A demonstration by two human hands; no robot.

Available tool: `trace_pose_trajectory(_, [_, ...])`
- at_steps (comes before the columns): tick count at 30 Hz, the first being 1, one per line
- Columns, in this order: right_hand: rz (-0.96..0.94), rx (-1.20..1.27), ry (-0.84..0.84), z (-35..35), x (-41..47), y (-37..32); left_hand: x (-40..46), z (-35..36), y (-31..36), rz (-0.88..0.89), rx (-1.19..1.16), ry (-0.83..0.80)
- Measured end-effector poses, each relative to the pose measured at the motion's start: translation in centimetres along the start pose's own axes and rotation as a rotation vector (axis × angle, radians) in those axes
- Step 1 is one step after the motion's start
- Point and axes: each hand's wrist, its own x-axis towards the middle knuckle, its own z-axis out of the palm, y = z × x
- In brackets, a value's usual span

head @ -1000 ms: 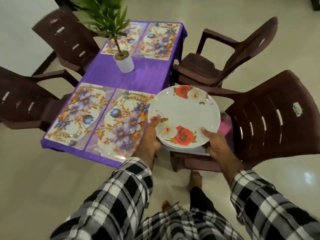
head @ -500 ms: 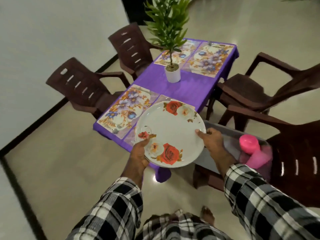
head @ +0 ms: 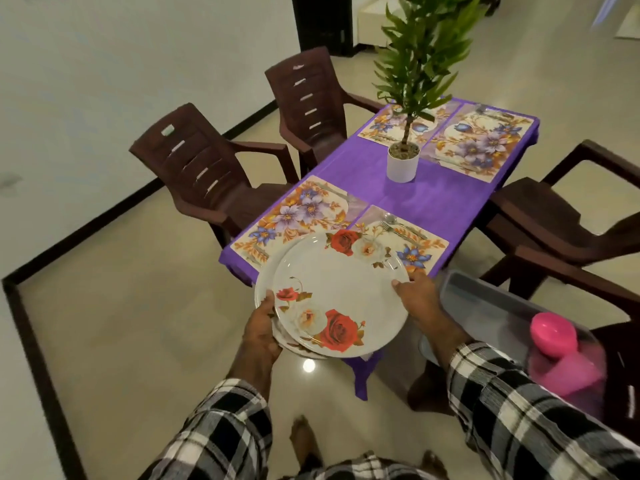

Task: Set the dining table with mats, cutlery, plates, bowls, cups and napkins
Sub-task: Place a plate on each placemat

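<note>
The head camera looks down at a stack of plates (head: 341,292), white with red roses, held level in the air above the near end of the table (head: 433,199). The left hand (head: 261,327) grips the left rim of the stack, the thumb on top and the fingers curled below. The right hand (head: 417,292) holds the right rim, the thumb pressing the upper edge; its other fingers are hidden under the plates. How many plates are in the stack I cannot tell, but at least 2 rims show.

The table has a purple cloth and 4 floral mats. The near left mat (head: 298,216) and the near right mat (head: 405,237) lie side by side, partly covered in the view by the plates. On the near right mat lie a fork (head: 388,227) and a spoon (head: 394,221). The far left mat (head: 391,124) and the far right mat (head: 481,140) are at the far end. Between the pairs stands a green plant in a white pot (head: 402,166).

Brown plastic chairs stand on both sides of the table. On the near right chair (head: 620,375) rests a grey tray (head: 485,299) with pink cups (head: 554,336) in it.
</note>
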Motion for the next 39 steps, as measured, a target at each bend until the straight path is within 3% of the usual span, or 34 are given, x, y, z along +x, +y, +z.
trace_pose_trajectory(5, [0.071, -0.007, 0.071, 5.8, 0.1, -0.3, 5.0, -3.6, 4.8, -0.051, 0.0, 0.001])
trace_pose_trajectory(11, [0.282, 0.252, 0.402, 7.1, -0.9, 0.7, 11.0, -3.7, 10.4, -0.068, 0.015, 0.077])
trace_pose_trajectory(17, [0.335, 0.35, 0.665, 5.0, 1.2, 1.9, 18.1, -2.0, 13.6, -0.046, 0.073, 0.162])
trace_pose_trajectory(27, [0.383, 0.378, 0.754, 6.7, 5.2, 2.3, 24.0, 1.9, 20.0, -0.028, 0.124, 0.157])
trace_pose_trajectory(32, [0.411, 0.305, 0.83, 8.6, 9.1, 9.1, 28.0, 4.0, 23.5, -0.089, 0.195, 0.135])
trace_pose_trajectory(39, [0.432, 0.223, 0.94, 11.1, 7.3, 2.0, 33.2, 6.3, 26.2, -0.159, 0.253, -0.037])
